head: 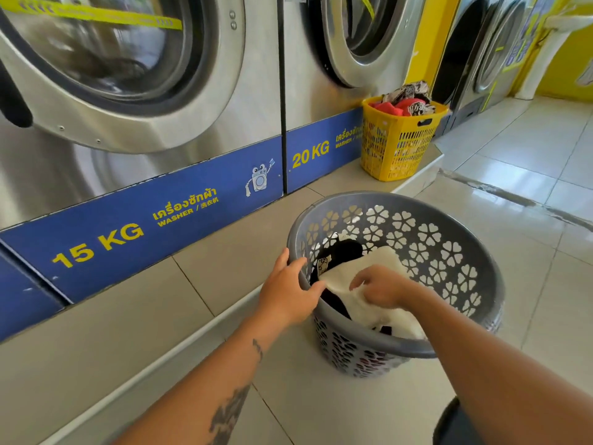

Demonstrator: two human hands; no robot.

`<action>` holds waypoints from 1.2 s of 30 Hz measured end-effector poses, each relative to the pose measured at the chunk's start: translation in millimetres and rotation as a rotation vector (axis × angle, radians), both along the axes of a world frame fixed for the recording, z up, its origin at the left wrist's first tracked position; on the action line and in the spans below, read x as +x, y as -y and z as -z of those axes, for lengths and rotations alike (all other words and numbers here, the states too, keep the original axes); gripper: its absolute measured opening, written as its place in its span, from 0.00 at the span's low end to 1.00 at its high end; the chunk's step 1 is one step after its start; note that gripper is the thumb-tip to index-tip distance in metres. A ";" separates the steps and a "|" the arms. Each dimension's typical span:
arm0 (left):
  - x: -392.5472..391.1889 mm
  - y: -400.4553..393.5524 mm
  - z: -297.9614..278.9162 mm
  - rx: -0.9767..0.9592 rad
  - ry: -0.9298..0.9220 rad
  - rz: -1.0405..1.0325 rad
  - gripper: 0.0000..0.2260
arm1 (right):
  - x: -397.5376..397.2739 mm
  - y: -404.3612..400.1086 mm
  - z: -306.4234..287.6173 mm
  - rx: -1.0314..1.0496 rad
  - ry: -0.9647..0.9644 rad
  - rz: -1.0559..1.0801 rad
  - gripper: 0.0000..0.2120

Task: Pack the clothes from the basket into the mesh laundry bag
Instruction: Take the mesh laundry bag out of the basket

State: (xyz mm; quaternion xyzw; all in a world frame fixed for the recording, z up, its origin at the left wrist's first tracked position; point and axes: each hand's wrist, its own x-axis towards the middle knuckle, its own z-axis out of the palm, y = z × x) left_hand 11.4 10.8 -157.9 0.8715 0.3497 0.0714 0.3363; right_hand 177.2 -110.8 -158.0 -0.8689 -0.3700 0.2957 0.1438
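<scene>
Grey basket, left hand spread on rim, right hand seemingly pinching cream cloth.

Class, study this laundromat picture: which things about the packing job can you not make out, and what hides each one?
- Mesh laundry bag: nowhere in the head view.
- Dark clothes in the grey basket: mostly covered by the cream cloth that the right hand grips.
- Left hand: palm on the rim, hidden underneath.
- Yellow basket: lower contents screened by its wall.
</scene>
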 end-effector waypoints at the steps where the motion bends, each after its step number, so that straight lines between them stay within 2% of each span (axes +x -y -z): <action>1: -2.1 -0.6 -5.0 -0.020 -0.029 0.014 0.32 | -3.1 5.5 -6.0 0.073 0.011 0.041 0.20; 5: -12.8 5.0 -25.1 0.021 -0.059 0.037 0.28 | -13.9 30.9 -32.6 0.348 -0.056 0.250 0.16; 9: -23.8 28.9 -50.7 0.071 0.069 0.039 0.20 | -28.5 50.7 -60.3 0.619 -0.160 0.386 0.11; 15: -43.9 68.5 -80.4 0.060 0.127 0.079 0.17 | -58.1 60.3 -99.2 0.925 -0.336 0.516 0.15; 19: -45.1 78.4 -104.1 0.015 0.230 0.037 0.15 | -64.2 65.4 -122.8 1.040 -0.598 0.482 0.18; 22: -46.1 79.4 -115.4 -0.071 0.294 -0.037 0.13 | -66.9 57.0 -140.0 1.123 -0.833 0.380 0.20; 25: -52.1 75.5 -122.2 -0.111 0.396 -0.139 0.11 | -75.3 39.8 -149.1 1.092 -0.903 0.244 0.20; 27: -60.5 69.8 -125.4 -0.007 0.485 -0.207 0.10 | -80.1 23.9 -151.5 1.094 -0.994 0.167 0.20; 29: -74.8 60.4 -130.2 0.221 0.591 -0.300 0.10 | -87.1 4.1 -157.3 1.104 -1.072 0.092 0.19; 32: -100.2 31.7 -140.3 0.536 0.659 -0.398 0.17 | -102.4 -25.3 -170.5 1.024 -0.997 -0.050 0.19; 34: -114.3 6.0 -152.3 0.694 0.596 -0.309 0.27 | -111.2 -41.8 -177.0 0.940 -0.920 -0.165 0.19; 36: -124.5 -14.5 -165.8 0.768 0.487 -0.161 0.34 | -117.8 -54.8 -184.4 0.900 -0.913 -0.271 0.19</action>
